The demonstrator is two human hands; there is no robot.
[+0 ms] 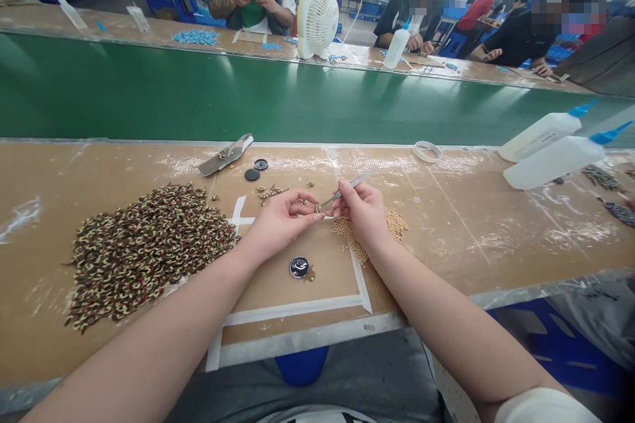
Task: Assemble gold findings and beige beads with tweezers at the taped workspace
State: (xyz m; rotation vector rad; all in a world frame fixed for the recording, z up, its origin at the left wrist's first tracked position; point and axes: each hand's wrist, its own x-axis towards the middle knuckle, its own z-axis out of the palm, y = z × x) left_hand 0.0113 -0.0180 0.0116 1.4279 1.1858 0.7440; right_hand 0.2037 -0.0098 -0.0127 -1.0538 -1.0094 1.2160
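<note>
My left hand [278, 221] is closed in a pinch, a tiny brownish piece [316, 209] at its fingertips, too small to make out fully. Metal tweezers [358, 180] are in my right hand [364, 213], their tips close to the left fingertips. Under and beside the right hand spreads a patch of small beige beads [397, 223]. A big heap of small brown, cream and red pieces [143, 251] lies left of my left hand. Below both hands sits a round dish of dark, shiny liquid [299, 268]. A few loose pieces [270, 192] lie beyond the left hand.
White tape [297, 309] marks a rectangle on the brown table. Two dark round lids [253, 174], a camouflage-patterned strip [226, 155], a tape ring [427, 151] and two blue-tipped bottles [553, 162] stand around. Beyond the green belt [198, 92], people work near a white fan [317, 13].
</note>
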